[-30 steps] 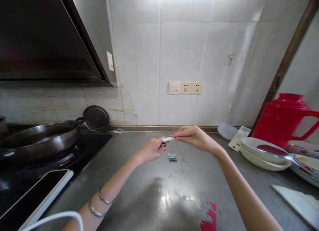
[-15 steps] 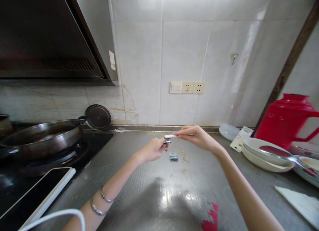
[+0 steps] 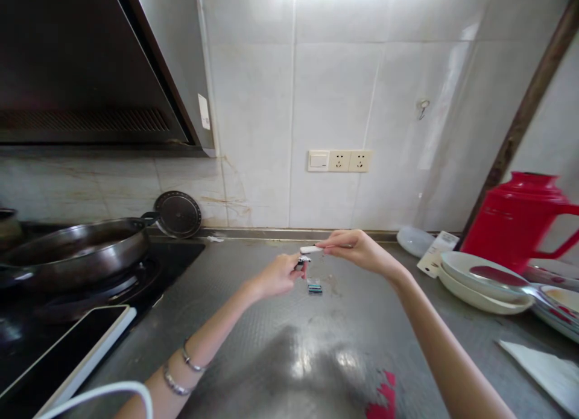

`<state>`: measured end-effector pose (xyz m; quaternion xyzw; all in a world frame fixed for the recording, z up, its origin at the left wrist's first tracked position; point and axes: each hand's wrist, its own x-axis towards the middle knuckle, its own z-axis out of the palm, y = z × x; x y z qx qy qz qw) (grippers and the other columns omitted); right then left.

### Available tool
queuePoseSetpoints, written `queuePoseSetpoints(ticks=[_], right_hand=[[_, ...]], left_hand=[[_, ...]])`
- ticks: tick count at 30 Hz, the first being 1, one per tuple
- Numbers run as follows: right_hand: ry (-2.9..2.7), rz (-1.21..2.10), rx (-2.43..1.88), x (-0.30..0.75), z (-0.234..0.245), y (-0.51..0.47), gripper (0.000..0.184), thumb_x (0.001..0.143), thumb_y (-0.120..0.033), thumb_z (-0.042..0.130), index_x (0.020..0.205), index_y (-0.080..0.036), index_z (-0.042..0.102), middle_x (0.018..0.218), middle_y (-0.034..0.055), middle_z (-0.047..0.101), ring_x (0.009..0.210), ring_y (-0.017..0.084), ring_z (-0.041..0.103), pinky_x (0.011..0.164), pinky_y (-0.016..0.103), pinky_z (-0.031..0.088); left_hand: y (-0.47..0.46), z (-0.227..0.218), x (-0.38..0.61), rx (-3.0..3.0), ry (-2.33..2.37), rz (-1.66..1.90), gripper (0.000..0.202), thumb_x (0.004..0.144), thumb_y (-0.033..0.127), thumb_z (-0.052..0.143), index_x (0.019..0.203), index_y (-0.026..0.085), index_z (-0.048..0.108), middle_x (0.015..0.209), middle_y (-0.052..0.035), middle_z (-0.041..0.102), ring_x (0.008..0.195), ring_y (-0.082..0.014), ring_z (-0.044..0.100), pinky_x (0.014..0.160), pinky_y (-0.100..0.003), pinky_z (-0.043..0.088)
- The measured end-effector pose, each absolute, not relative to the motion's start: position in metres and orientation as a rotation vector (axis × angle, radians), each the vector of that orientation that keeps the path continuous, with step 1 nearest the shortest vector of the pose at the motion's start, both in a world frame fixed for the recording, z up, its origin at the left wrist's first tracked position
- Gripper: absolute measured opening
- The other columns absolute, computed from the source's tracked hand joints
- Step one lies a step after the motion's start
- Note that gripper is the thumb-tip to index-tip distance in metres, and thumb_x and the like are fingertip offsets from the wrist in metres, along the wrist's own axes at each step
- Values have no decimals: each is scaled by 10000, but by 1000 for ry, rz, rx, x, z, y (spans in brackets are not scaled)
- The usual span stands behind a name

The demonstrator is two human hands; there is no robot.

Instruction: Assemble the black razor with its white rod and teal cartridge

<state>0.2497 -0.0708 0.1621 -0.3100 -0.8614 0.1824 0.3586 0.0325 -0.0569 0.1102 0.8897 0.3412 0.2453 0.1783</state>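
My left hand is closed on a small black-and-silver piece that sticks out past its fingertips; its kind is too small to make out. In my right hand, thumb and fingers pinch a slim white stick, held nearly level with its free end pointing left. That end is just above the black-and-silver piece; whether they touch I cannot tell. Below the hands, a small flat item with teal and dark stripes lies on the metal counter.
A steel pan stands on the stove at left, with a phone-like device and white cable in front. At right are a red thermos jug, stacked plates, a white card and a folded white sheet.
Both hands stay close together in nearly the same place. The black-and-silver piece has tilted slightly in my left fingers, and the white stick has shifted slightly right.
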Motion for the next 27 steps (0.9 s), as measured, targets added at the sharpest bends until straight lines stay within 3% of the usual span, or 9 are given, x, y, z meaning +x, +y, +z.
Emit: queuePoseSetpoints(ticks=[27], right_hand=[[-2266,582,-703,251,171,-81,294,793,-377,586,988,-190,703,810,60,664,727,153,582,645,259,448]], left_hand=[[-60,114,31,2483,976,730,110,785,114,436,797,145,542,738,-12,593,653,-115,522,596,-198,371]])
